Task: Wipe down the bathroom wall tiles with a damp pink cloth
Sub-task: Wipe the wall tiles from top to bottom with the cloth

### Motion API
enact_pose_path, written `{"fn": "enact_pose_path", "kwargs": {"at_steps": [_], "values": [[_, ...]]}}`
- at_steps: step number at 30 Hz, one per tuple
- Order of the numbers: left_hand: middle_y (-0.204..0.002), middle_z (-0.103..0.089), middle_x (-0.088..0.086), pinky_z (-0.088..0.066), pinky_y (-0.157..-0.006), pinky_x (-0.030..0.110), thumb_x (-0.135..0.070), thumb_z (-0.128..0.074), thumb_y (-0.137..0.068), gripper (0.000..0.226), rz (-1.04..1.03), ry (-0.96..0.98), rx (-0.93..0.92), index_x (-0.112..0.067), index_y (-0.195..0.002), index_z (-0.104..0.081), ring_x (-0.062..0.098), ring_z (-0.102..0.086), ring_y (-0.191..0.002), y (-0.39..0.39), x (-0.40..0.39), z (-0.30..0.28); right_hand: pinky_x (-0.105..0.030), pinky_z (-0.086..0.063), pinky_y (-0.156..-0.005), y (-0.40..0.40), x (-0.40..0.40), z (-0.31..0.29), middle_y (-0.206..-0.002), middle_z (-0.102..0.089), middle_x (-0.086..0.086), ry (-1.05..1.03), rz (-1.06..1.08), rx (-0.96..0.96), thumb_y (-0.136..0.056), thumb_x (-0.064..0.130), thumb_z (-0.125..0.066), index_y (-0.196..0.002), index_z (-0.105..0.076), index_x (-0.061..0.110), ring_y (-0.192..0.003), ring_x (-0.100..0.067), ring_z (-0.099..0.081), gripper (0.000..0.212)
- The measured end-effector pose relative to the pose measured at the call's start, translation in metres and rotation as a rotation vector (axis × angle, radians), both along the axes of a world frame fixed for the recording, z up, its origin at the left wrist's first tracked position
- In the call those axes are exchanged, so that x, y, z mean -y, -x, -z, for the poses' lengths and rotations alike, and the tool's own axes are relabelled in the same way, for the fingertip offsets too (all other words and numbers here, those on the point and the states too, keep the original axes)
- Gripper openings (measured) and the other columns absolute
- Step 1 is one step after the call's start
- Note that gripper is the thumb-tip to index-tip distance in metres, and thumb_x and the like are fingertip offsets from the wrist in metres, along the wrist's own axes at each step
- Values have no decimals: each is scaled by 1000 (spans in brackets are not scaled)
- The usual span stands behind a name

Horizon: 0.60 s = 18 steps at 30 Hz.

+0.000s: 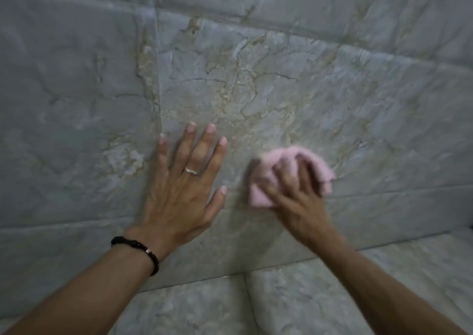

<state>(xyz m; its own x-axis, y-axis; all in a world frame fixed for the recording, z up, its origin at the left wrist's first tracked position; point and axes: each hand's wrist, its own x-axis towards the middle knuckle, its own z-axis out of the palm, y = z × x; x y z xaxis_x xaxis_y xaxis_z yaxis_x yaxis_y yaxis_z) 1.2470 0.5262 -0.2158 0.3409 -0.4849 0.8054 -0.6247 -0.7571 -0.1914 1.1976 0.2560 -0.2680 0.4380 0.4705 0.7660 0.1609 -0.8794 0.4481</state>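
Two hands are on my screen: the left hand (184, 183) lies flat and open against the tiles (256, 83); the right hand (299, 201) grips a bunched pink cloth (276, 163), blurred.

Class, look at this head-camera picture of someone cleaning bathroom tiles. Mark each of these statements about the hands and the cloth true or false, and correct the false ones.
1. The right hand presses the pink cloth to the wall tiles. True.
2. The left hand holds a second cloth. False: it lies flat and open on the tiles, holding nothing.
3. A ring sits on a finger of the left hand. True.
4. The dark bracelet is on the right wrist. False: it is on the left wrist.
5. The cloth is blue. False: it is pink.
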Motion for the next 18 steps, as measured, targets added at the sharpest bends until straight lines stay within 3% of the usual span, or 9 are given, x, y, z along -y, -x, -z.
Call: {"fn": "enact_pose_path", "kwargs": {"at_steps": [3, 5, 7, 9, 12, 15, 18], "values": [[-161, -7, 11, 4, -116, 60, -42, -46, -90, 74, 29, -27, 17, -9, -153, -23, 32, -1, -149, -2, 7, -5, -75, -17, -112, -9, 13, -35, -166, -15, -10, -120, 37, 38, -101, 38, -55, -152, -36, 29, -146, -57, -13, 55], [-161, -8, 12, 4, -116, 60, -42, -45, -90, 74, 37, -65, 37, -9, -153, -22, 31, 0, -149, -4, 11, -9, -78, -17, -109, -10, 5, -8, -168, -10, -7, -127, 16, 9, -102, 37, -54, -152, -37, 30, -143, -61, -17, 54], [-161, -10, 13, 2, -116, 60, -42, -45, -90, 75, 24, -100, 49, -8, -152, -23, 32, -2, -149, -4, 15, -10, -72, -12, -116, -4, 7, 26, -169, -4, -2, 17, -16, -76, -97, 25, -58, -154, -33, 34, -147, -55, -13, 62], [-160, -11, 14, 0, -115, 62, -42, -46, -90, 75, 4, -145, 76, -8, -152, -23, 33, -4, -149, -2, 21, -11, -58, -10, -123, -2, 27, 24, -169, -8, 3, 210, -32, -135, -89, 18, -62, -155, -29, 36, -153, -43, -5, 76], [-160, -14, 16, -5, -115, 64, -42, -46, -91, 73, 49, -273, 151, -8, -151, -26, 36, -9, -148, -4, 31, -17, -50, -6, -125, -9, 48, -37, -161, -29, 0, 307, -156, -82, -95, 24, -55, -151, -35, 33, -154, -37, -5, 60], [-160, -15, 16, -6, -114, 64, -42, -45, -91, 72, 42, -274, 201, -8, -151, -27, 36, -10, -148, -6, 45, -34, -67, -19, -117, -21, 51, -93, -159, -36, -4, 163, -163, 54, -100, 43, -56, -149, -43, 33, -148, -44, -24, 52], [-160, -13, 15, -4, -114, 64, -42, -45, -91, 72, -6, -143, 166, -8, -152, -26, 35, -7, -148, -3, 61, -40, -78, -27, -103, -19, 25, -60, -162, -31, -3, -57, -135, 73, -94, 42, -62, -151, -43, 34, -149, -47, -21, 61]]}}
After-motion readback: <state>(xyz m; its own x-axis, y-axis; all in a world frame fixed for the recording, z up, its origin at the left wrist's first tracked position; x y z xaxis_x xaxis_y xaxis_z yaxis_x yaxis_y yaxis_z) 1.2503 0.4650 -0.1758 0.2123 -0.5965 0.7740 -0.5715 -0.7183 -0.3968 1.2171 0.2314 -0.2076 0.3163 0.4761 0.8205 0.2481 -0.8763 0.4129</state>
